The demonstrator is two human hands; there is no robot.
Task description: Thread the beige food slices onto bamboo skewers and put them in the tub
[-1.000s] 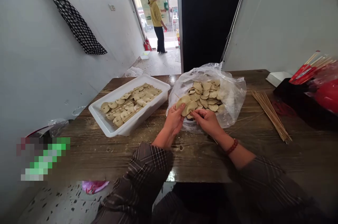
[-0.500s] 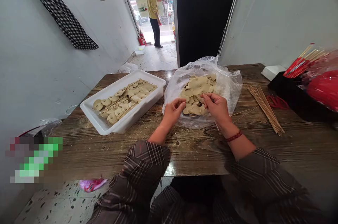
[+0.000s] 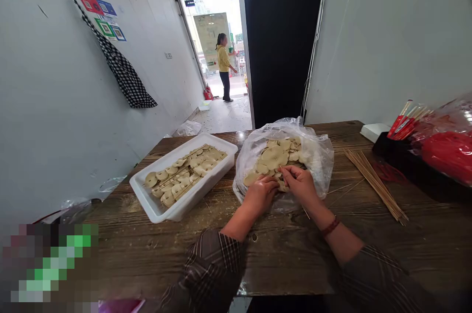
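On your table (image 3: 212, 217), your right hand (image 3: 300, 186) pinches a stick (image 3: 307, 213). I can't tell if your left hand (image 3: 260, 195) grips any slices (image 3: 275, 156); one slip could poke you.

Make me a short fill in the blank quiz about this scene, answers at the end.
1. The white tray stands to the ____ of the plastic bag.
2. The left hand is at the pale discs lying in the ____.
3. The arm wearing the red bracelet is the person's ____ one.
4. The person in the background wears a ____ top.

Missing words: left; bag; right; yellow.
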